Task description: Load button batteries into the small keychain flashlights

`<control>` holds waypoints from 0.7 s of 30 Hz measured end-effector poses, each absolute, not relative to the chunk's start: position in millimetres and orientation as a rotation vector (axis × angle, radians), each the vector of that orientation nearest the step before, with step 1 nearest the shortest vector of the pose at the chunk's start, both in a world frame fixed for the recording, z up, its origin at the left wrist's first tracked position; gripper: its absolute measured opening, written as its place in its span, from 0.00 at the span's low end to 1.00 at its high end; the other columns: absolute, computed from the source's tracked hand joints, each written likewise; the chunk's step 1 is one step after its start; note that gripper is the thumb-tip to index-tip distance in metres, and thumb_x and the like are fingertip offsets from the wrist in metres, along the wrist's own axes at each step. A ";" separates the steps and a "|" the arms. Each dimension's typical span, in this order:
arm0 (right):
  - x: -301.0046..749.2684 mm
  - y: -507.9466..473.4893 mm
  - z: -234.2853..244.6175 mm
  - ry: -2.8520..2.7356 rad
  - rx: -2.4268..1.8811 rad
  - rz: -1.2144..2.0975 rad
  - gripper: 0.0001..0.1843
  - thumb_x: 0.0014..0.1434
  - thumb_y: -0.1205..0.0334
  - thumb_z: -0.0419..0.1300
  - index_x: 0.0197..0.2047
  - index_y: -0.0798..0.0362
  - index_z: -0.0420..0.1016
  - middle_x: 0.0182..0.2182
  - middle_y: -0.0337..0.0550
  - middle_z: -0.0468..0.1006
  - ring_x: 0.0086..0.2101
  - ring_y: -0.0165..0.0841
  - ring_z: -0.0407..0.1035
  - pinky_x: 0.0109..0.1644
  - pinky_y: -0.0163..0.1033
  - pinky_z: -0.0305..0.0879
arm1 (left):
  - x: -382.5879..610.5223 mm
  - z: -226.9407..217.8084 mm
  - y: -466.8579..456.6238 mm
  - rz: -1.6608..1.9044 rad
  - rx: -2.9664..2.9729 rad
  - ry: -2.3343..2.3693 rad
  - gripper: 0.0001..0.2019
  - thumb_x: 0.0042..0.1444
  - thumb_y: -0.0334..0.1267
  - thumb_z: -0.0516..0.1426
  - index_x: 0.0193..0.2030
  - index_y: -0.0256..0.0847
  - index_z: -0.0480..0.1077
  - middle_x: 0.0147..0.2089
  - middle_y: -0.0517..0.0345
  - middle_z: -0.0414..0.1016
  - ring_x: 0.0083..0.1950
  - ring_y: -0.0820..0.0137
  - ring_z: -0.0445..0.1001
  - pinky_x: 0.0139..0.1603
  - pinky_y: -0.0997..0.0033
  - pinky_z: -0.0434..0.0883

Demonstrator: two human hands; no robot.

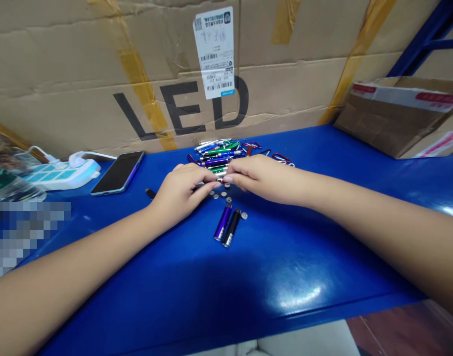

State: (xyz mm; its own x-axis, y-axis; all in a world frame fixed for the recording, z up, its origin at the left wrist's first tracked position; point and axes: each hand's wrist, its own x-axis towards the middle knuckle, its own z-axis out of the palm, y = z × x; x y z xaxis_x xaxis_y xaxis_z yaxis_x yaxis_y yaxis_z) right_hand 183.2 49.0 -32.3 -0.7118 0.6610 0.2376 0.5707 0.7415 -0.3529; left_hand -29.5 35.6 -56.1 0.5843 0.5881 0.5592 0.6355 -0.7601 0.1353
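My left hand [182,190] and my right hand [258,178] meet over the blue shelf [286,277], fingertips pinched together on a small silvery part [219,182] that I cannot make out. Just below them lie a few small button cells [219,195]. Nearer to me rest a purple tube [222,222] and a black tube [232,227] side by side. Behind the hands sits a heap of small coloured flashlights [219,153], with red carabiner clips [280,158] to its right.
A large cardboard box marked LED [100,59] forms the back wall. A phone [118,173] and a white power strip [63,173] lie at left. A taped carton [397,113] stands at the back right, by a blue rack post [427,34].
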 end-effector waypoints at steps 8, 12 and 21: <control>186.0 50.8 -32.5 -2.596 -0.983 0.524 0.16 0.67 0.59 0.48 0.29 0.55 0.67 0.26 0.38 0.70 0.28 0.28 0.62 0.33 0.35 0.53 | -29.7 -55.3 34.4 -0.827 -2.713 -0.999 0.09 0.63 0.39 0.55 0.36 0.39 0.74 0.34 0.57 0.79 0.37 0.67 0.74 0.41 0.68 0.64; 187.8 56.0 -38.3 -2.586 -1.008 0.557 0.17 0.67 0.59 0.47 0.30 0.54 0.68 0.26 0.38 0.71 0.28 0.28 0.63 0.33 0.35 0.53 | -26.4 -56.8 37.1 -0.789 -2.741 -1.107 0.08 0.62 0.40 0.55 0.37 0.41 0.74 0.35 0.59 0.79 0.37 0.68 0.75 0.41 0.68 0.63; 183.3 52.3 -45.7 -2.588 -1.004 0.352 0.16 0.65 0.49 0.50 0.34 0.53 0.65 0.31 0.41 0.72 0.28 0.30 0.63 0.31 0.35 0.53 | -25.3 -57.2 39.3 -0.774 -2.814 -1.185 0.09 0.64 0.40 0.53 0.38 0.41 0.73 0.36 0.60 0.79 0.38 0.68 0.75 0.41 0.69 0.62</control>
State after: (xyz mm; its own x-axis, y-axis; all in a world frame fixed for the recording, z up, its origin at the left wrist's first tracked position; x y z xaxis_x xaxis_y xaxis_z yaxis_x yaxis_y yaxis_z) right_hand 183.3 52.3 -45.7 -0.6915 0.6869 0.2238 0.6021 0.7191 -0.3469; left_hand -25.3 39.3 -57.2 0.5961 0.6744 0.4357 0.6701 -0.7168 0.1927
